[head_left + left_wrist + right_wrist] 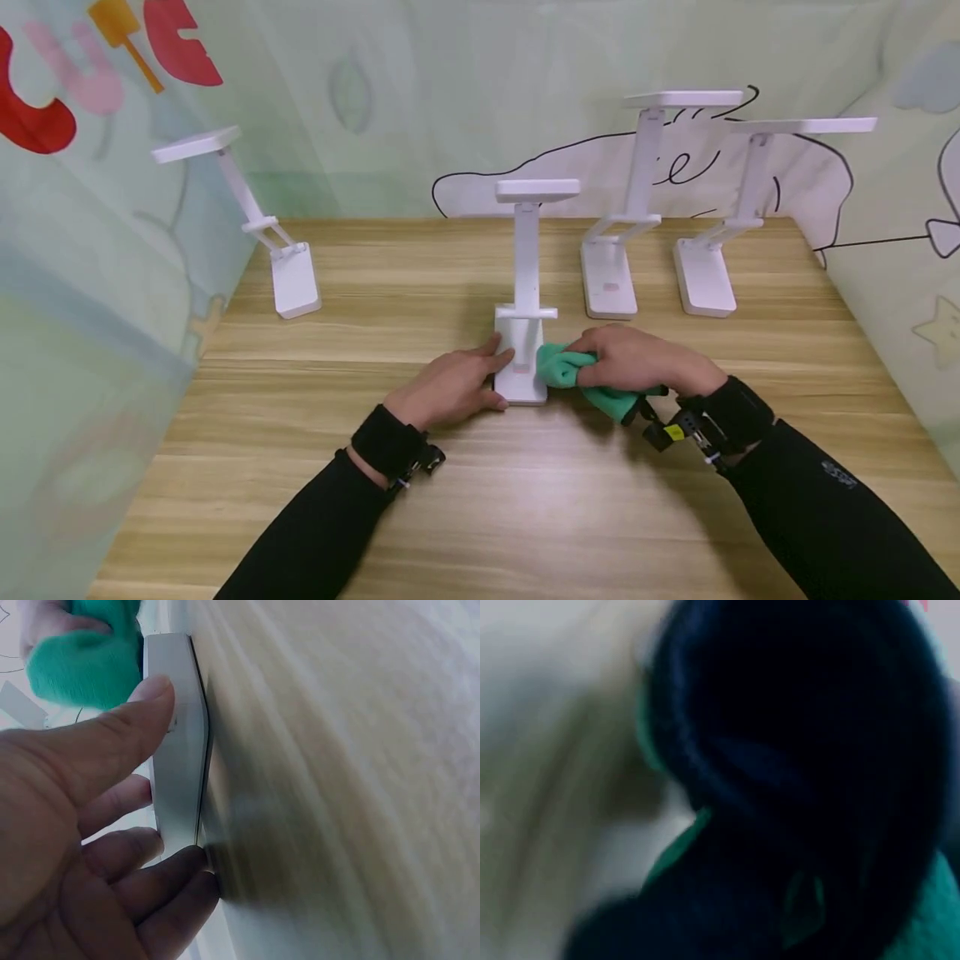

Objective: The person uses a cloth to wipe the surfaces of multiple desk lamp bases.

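A white desk lamp (527,258) stands upright on the wooden table, its flat head level above a folding arm. My left hand (455,385) holds the left side of its base (521,387), thumb near the front corner. In the left wrist view the thumb (146,701) lies on the base's side face and the fingertips reach its lower edge. My right hand (637,360) grips a bunched green cloth (558,367) against the base's right side. Dark folds of the cloth (780,772) fill most of the right wrist view and hide the fingers.
Two similar white lamps stand at the back right, one lamp (610,279) close behind my right hand and another lamp (705,279) beside it. A further lamp (296,282) stands at the back left. Printed fabric (337,108) borders the table (300,500) at the back and sides.
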Action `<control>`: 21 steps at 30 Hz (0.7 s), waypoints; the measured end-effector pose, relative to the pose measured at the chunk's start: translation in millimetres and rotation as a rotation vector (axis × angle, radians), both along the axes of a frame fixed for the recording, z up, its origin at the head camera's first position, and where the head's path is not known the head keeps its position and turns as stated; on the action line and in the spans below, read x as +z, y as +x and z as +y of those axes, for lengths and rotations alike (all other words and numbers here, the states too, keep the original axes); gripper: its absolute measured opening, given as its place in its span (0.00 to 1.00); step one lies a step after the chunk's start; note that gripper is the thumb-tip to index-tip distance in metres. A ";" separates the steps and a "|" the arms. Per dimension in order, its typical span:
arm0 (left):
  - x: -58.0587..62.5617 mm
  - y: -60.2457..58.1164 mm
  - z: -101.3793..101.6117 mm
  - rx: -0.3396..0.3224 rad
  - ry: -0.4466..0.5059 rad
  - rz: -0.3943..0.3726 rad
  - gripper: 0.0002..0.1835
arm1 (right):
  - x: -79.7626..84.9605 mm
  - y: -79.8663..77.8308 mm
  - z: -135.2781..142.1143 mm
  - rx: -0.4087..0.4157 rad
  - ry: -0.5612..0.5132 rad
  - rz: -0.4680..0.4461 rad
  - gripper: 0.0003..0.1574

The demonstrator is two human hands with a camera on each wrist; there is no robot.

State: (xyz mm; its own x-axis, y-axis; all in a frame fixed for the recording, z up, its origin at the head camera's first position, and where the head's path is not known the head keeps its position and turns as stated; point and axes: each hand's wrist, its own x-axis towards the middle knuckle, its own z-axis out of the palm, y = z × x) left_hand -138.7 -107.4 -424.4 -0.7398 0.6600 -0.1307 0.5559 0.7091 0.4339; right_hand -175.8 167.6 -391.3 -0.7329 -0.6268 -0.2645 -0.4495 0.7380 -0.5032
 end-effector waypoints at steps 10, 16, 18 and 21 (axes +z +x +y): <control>1.2 -0.4 2.9 -0.005 0.001 -0.018 0.41 | -21.9 -18.7 -27.8 -0.439 -0.160 -0.053 0.22; 2.2 0.4 1.3 0.005 -0.001 -0.009 0.40 | -26.9 -3.0 -36.8 -0.421 -0.173 -0.092 0.15; 2.3 0.2 1.0 0.004 -0.005 -0.003 0.40 | -25.8 8.7 -37.1 -0.366 -0.129 -0.057 0.13; 2.7 -0.1 1.2 0.004 0.002 0.004 0.40 | -21.4 29.6 -35.7 -0.252 -0.035 0.030 0.11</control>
